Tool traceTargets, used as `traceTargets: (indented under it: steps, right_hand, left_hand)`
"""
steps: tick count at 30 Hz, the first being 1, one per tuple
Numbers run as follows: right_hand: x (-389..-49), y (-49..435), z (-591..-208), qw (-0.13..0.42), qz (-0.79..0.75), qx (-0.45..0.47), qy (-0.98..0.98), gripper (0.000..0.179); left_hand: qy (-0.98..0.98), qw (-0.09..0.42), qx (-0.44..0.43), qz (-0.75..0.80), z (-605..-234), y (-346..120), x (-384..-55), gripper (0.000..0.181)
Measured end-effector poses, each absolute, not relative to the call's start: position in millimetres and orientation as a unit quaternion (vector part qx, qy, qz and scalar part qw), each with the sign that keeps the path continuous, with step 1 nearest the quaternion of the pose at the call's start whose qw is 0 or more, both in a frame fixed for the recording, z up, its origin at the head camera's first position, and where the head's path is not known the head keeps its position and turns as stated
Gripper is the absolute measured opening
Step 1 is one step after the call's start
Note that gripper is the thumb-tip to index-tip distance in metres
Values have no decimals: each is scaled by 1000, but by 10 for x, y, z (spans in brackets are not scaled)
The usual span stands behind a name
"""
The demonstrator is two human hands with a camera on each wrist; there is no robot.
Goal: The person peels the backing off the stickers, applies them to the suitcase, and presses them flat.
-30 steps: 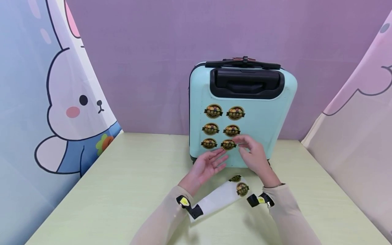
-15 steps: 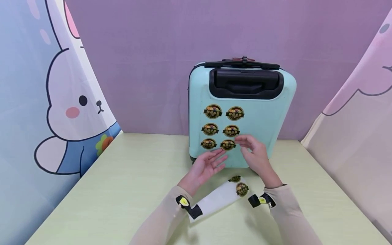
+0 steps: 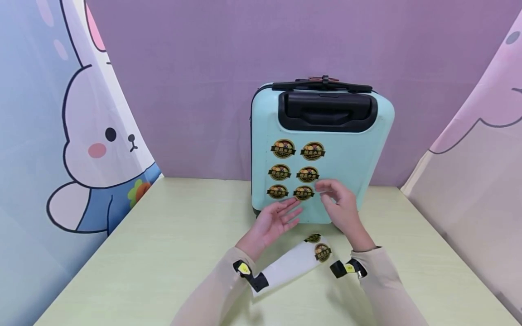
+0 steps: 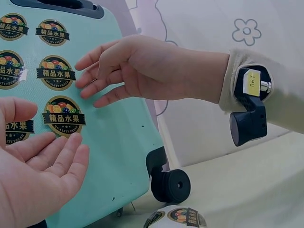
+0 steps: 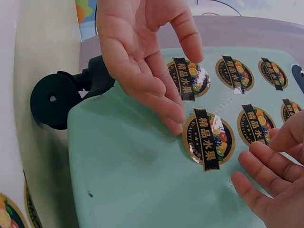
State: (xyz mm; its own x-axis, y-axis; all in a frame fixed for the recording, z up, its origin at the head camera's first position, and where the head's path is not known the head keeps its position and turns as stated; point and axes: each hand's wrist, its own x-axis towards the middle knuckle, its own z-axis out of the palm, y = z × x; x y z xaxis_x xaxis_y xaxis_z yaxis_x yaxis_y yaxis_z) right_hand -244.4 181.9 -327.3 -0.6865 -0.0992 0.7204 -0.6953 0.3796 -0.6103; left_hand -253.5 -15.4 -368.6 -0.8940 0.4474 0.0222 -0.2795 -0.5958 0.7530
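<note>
A mint-green suitcase (image 3: 346,158) stands upright with two columns of round black-and-gold fruit stickers on its face. My left hand (image 3: 272,225) is palm up with fingers extended, fingertips right at the lower edge of the bottom right sticker (image 3: 303,193). To that sticker's right is my right hand (image 3: 341,207), its fingers loosely bent and nothing between them. In the left wrist view, the sticker (image 4: 64,116) lies flat on the shell between my left hand (image 4: 45,173) and right hand (image 4: 137,69). The right wrist view shows glare on the sticker (image 5: 209,139).
On the pale table (image 3: 171,253), a white backing strip (image 3: 285,267) lies below the hands with two stickers at its far end. The suitcase has a black recessed handle (image 3: 328,111) and a dark wheel (image 4: 175,185). A purple curtain (image 3: 195,90) hangs behind.
My right hand has drawn slightly to the right, a little farther from the bottom right sticker. My left hand stays almost in place.
</note>
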Motion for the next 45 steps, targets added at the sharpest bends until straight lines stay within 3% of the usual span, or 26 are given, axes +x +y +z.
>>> traceTargets:
  steps: [32, 45]
  right_hand:
    - [-2506, 1728, -3550, 178, 569, 239, -766, 17]
    - [-2550, 1629, -3534, 156, 568, 255, -767, 17]
  left_hand:
    - [482, 188, 98, 850, -3822, -373, -2580, 49]
    - [491, 189, 99, 845, -3834, -384, -2593, 47]
